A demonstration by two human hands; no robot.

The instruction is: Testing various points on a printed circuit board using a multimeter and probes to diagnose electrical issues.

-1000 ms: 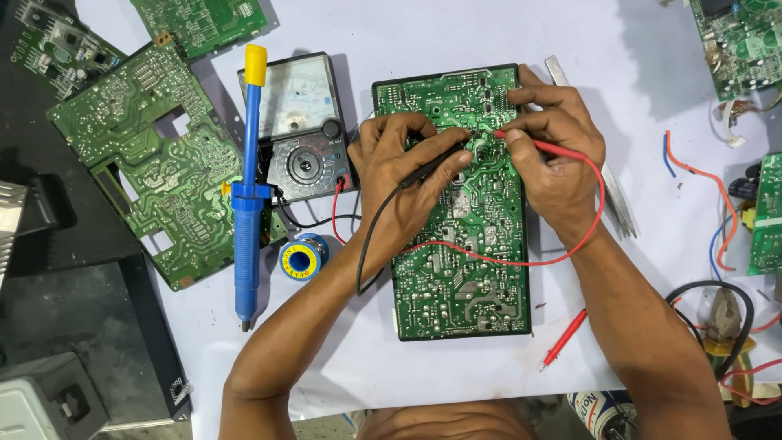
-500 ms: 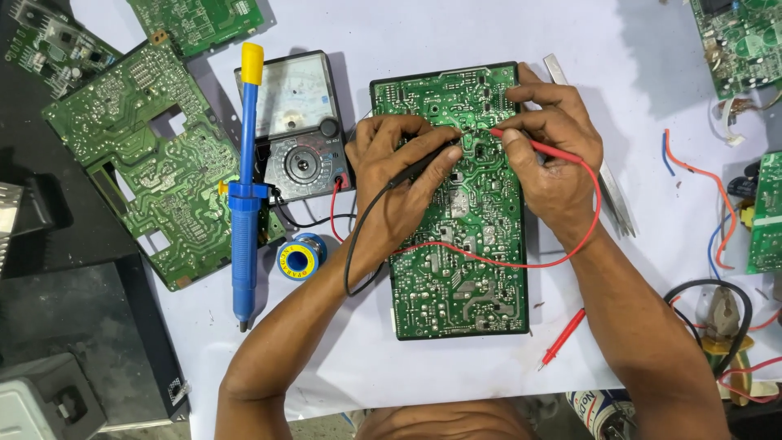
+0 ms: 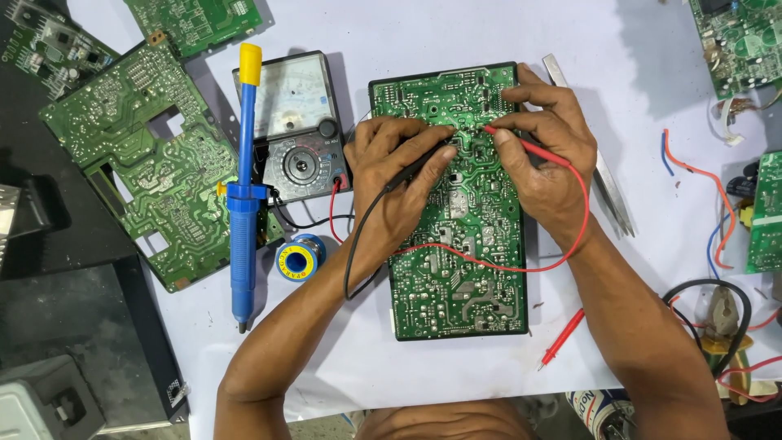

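The left hand [image 3: 399,167] pinched a black probe [image 3: 411,167] and the right hand [image 3: 550,155] a red probe [image 3: 521,145], tips seemingly touching the stiff, fragile green circuit board [image 3: 456,244], best gripped by its edges.

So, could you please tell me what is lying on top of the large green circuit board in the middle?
Both hands, left and right, rest on the circuit board, holding black and red probes; the red lead crosses it. Tracks beneath the hands are hidden.

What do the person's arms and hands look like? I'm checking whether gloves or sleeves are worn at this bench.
Both arms are bare from the elbow down: no sleeves, gloves, watch or wristband show. The left hand and right hand are bare too, with no rings visible and short fingernails.
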